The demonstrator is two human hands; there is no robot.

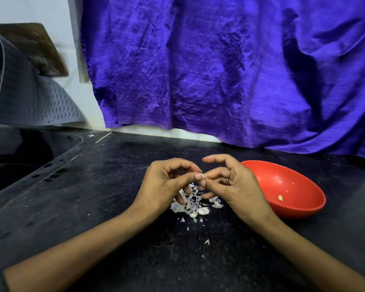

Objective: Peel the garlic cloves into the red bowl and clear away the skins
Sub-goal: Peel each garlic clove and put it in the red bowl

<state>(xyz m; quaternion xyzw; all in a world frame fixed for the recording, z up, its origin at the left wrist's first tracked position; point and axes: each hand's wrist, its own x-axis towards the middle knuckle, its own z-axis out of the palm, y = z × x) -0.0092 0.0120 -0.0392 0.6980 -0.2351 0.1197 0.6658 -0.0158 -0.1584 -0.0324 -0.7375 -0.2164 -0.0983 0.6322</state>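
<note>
Blue cloth hangs behind a dark bench where the left hand and right hand pinch one garlic clove above a pile of skins (red bowl just right); a slip could drop it among them.

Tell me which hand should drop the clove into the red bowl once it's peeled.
The right hand, probably. The red bowl sits directly beside it on the counter, while the left hand is on the far side of the clove both hands pinch.
</note>
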